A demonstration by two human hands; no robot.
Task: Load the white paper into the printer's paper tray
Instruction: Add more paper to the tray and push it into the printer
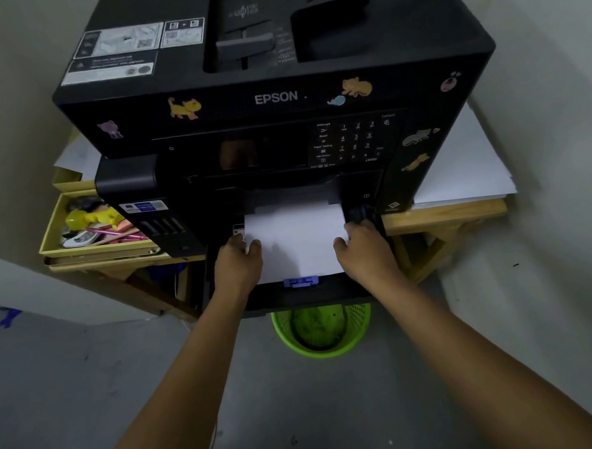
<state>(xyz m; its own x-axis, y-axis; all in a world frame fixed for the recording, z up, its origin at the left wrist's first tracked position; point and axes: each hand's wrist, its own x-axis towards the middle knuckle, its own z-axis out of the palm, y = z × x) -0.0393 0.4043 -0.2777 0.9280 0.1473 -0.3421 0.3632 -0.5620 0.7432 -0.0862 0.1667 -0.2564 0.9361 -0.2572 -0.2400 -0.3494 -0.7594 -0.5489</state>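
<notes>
Grey floor lies open beneath me, a green basket (322,333) under the table (446,214) edge. The printer (275,98) fills the table; its paper tray (306,294) juts out toward me. Both arms reach straight forward, my left hand (237,265) and right hand (364,249) each with grip closed on a side edge of the white paper (296,241), which lies flat in the tray, long axis running into the printer.

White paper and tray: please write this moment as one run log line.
white paper lying in pulled-out paper tray | left hand on left edge | right hand on right edge | tray not yet closed
</notes>
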